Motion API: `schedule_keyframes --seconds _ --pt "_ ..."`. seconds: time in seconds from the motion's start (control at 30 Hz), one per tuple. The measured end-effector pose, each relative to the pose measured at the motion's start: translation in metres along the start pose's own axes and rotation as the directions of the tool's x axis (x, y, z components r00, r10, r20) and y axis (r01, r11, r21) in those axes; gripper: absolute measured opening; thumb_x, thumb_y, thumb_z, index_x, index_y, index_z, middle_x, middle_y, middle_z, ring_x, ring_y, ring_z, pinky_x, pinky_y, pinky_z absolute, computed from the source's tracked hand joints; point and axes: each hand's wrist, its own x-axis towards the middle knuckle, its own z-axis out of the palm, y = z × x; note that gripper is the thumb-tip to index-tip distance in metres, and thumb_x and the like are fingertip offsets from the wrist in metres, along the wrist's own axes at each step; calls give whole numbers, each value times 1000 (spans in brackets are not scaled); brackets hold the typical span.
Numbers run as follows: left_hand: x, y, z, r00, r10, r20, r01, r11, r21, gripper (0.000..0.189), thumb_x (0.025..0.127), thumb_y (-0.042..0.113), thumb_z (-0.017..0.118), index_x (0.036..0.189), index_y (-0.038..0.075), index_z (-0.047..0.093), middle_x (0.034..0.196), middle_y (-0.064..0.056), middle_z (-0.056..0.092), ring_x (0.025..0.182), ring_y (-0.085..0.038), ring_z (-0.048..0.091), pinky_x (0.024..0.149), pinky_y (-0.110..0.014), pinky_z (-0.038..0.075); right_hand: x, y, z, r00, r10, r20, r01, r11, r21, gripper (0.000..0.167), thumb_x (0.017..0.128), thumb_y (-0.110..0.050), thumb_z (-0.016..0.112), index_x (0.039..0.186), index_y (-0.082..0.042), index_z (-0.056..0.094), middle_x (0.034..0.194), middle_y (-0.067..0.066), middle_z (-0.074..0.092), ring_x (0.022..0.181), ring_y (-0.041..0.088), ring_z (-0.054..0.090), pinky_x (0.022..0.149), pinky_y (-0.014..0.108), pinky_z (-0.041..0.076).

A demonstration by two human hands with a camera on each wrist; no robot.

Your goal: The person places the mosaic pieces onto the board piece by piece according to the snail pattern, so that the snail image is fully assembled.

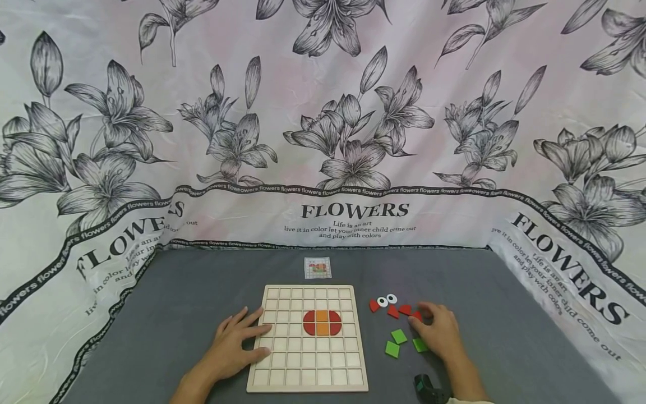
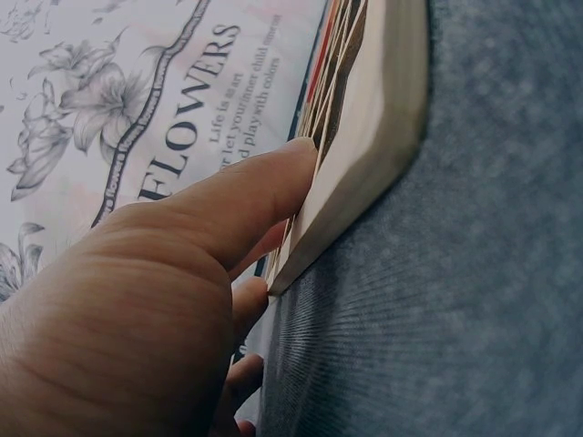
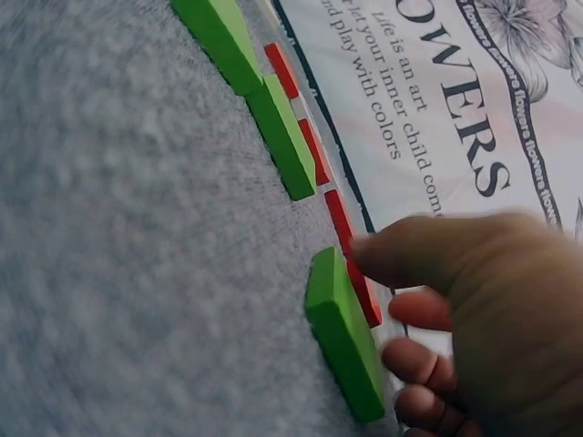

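My left hand [image 1: 229, 348] rests at the left rim of a wooden grid board [image 1: 308, 388], fingers spread, with the thumb [image 2: 296, 159] on its edge. Red rounded pieces [image 1: 309, 322] and orange squares [image 1: 322, 322] form a block in the grid. To the right of the board, my right hand [image 1: 438, 331] reaches over a red wedge-shaped piece [image 1: 416, 316], thumb and index finger apart on either side. The thumb [image 3: 392, 255] overlaps that piece in the right wrist view. Beside this hand lies a green square tile [image 3: 342, 337].
More red wedges [image 1: 405, 310] and two white eye pieces [image 1: 382, 302] lie right of the board. Two other green tiles [image 1: 392, 349] sit nearer. A small picture card [image 1: 317, 268] lies behind the board. A black device [image 1: 428, 388] is near my right wrist.
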Motion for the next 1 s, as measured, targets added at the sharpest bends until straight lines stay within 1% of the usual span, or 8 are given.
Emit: schedule_keyframes --seconds 0.1,0.3,0.4,0.5,0.6,0.7,0.8,1.0 --pt "0 0 -1 1000 5 -2 -5 1000 -4 56 82 51 72 126 17 68 150 -7 38 140 -43 17 106 -64 2 1 -1 -1 1000 16 12 -15 999 -28 41 83 -22 76 111 5 65 99 17 56 99 36 47 85 56 39" --pt "0 -1 -1 1000 15 -4 -15 1000 0 55 83 49 72 126 16 68 150 -8 38 140 -43 18 107 -63 3 2 -2 1 1000 -1 10 2 999 -52 33 84 -17 76 106 5 67 99 16 58 99 37 50 86 57 39" --pt "0 -1 -1 1000 22 -7 -22 1000 5 55 82 50 72 126 16 68 150 -8 38 140 -44 18 106 -63 3 0 -2 1 999 -26 -25 26 1000 -12 30 84 -15 74 106 4 68 100 15 60 97 35 53 84 56 40" --pt "-1 -1 0 1000 27 -9 -27 1000 10 56 82 51 71 126 16 68 150 -8 39 139 -44 19 106 -64 4 -1 -3 -1 992 -82 -96 86 996 39 28 85 -14 74 105 3 68 96 12 62 90 32 55 78 52 44" --pt "-2 -1 0 1000 25 -13 -25 1000 5 56 82 51 71 126 16 68 150 -8 39 139 -44 19 106 -65 3 -2 -6 -4 969 -175 -174 190 979 73 25 83 -14 76 103 0 71 91 8 64 84 29 57 74 49 47" --pt "-3 0 -1 1000 23 -14 -23 1000 -4 56 82 50 72 126 16 68 150 -8 39 139 -45 19 105 -65 3 -3 -11 -8 939 -262 -223 288 953 90 24 81 -13 79 102 -3 73 89 4 64 80 25 56 70 46 48" --pt "-3 1 -1 1000 26 -11 -26 1000 -8 56 82 50 72 126 16 68 150 -8 38 139 -44 18 106 -65 3 -5 -19 -12 918 -308 -248 344 932 114 25 80 -11 80 102 -4 73 89 2 65 79 22 55 68 45 48" --pt "-1 0 -1 999 36 -5 -36 999 -15 54 84 48 72 126 15 68 150 -9 38 140 -44 18 106 -63 3 -12 -40 -23 881 -376 -289 427 893 142 27 77 -7 81 103 -5 74 89 -2 64 81 24 56 67 42 50"
